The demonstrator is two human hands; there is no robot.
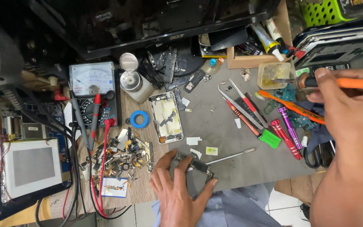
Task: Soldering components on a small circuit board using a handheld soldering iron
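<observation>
Left hand [177, 191] flat on the grey mat [232, 138], fingers spread, thumb and index pinning a small dark circuit board [196, 164] at the mat's near edge. Board lies flat, long axis diagonal.

Right hand [349, 113] raised over the mat's right side, fingers closed around an orange-handled tool [345, 83]. Tool tip points left, at a small clear plastic tub [273, 75] by the mat's far right corner. Whether the tip touches the tub: cannot tell.

On the mat: thin metal spudger [232, 156] just right of the board, not touching. Open phone back housing [166, 117] on the mat's left edge, well beyond the board. Tweezers [242, 107] mid-mat, green-tipped tool [269, 138] near them, red and purple screwdrivers [288, 134] toward the right edge under the right hand.

Left of the mat: blue tape ring [139, 119], pile of small scrap parts [122, 157], analog multimeter [92, 90] with red and black leads. Dark monitor edge [164, 25] behind the mat.
</observation>
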